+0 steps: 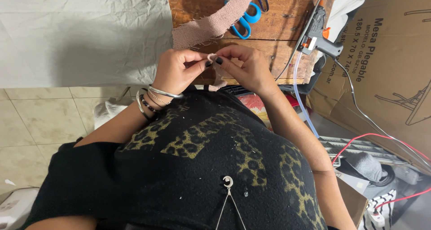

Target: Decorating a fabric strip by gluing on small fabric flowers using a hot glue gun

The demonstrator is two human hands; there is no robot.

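Wooden desk (274,55) up top at centre, pale cloth (81,32) spread across the upper left, tiled floor (36,122) below it. Both hands meet just above the middle of the frame, at the desk's near edge. Left hand (177,70) has thumb and fingertips pinched shut on the end of a pinkish burlap strip (211,26); right hand (247,68) is pinched on the same end from the other side, dark nails touching the fabric, the two grips almost fingertip to fingertip. A short tail of the strip hangs down between the hands. From the pinch, the strip runs up and to the right across the desk, passing over blue-handled scissors (246,21) near the top centre. On the left wrist sit silver bangles (155,97) and a beaded bracelet. Further right, a grey glue gun (316,35) with an orange trigger rests at the desk's right edge, its cord trailing down. Big cardboard box (386,64) leans in the upper right. Red wires (377,138) loop at lower right. Bottom of the frame: black top (179,185) with leopard-print patches.
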